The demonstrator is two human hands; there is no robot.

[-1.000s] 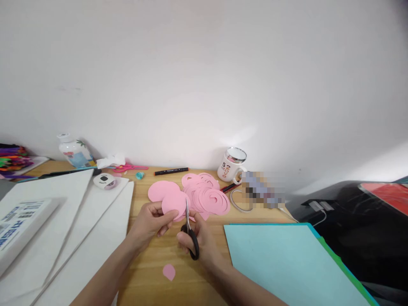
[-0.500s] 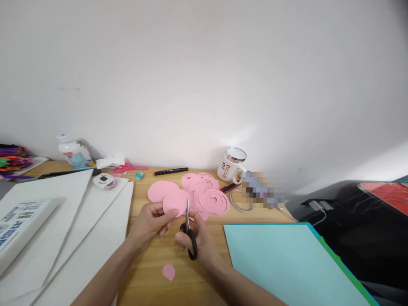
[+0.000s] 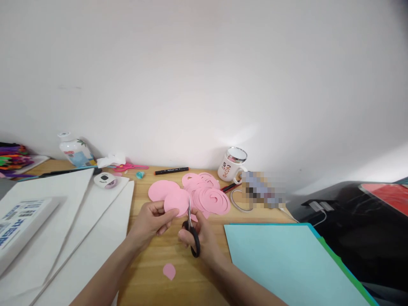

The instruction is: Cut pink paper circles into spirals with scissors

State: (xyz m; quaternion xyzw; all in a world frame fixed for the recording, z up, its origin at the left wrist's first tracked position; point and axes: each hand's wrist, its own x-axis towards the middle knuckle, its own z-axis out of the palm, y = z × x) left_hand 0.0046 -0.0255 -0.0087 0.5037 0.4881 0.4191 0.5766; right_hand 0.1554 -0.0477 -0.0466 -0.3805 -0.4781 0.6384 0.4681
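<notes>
My left hand (image 3: 152, 221) pinches a pink paper circle (image 3: 176, 201) by its lower left edge, just above the wooden desk. My right hand (image 3: 201, 236) grips black-handled scissors (image 3: 191, 231), blades pointing up into the circle's right edge. Behind them lies a pile of pink circles cut into spirals (image 3: 208, 194), with one plain pink circle (image 3: 159, 189) to its left. A small pink paper scrap (image 3: 169, 270) lies on the desk between my forearms.
White sheets (image 3: 79, 225) and a white box (image 3: 19, 225) fill the left. A light blue sheet (image 3: 287, 263) lies at right, by a black machine (image 3: 357, 221). At the back stand a mug (image 3: 231, 165), a black marker (image 3: 171, 171), a bottle (image 3: 75, 151) and pink scissors (image 3: 130, 167).
The pink circle has turned and shifted slightly in my left hand while the scissors stay at its right edge. Otherwise nothing moved.
</notes>
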